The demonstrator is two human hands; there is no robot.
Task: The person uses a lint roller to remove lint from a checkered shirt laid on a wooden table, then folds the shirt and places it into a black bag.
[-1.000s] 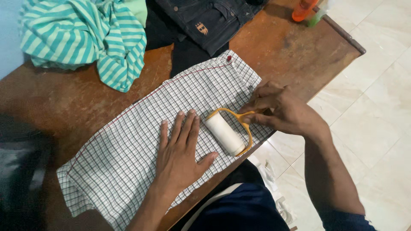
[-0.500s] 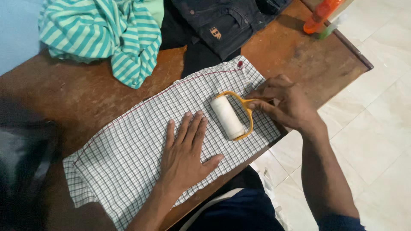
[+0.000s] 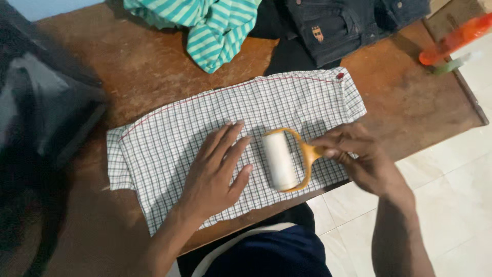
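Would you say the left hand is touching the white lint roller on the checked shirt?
Apart. In the head view the left hand lies flat on the checked shirt, and a strip of cloth shows between its fingers and the lint roller.

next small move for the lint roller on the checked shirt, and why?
Probably roll the lint roller toward the left hand, then lift that hand clear. The right hand grips the orange handle, the white roll lies flat on the checked shirt, and the left palm presses the cloth right beside it, with unrolled fabric stretching beyond.
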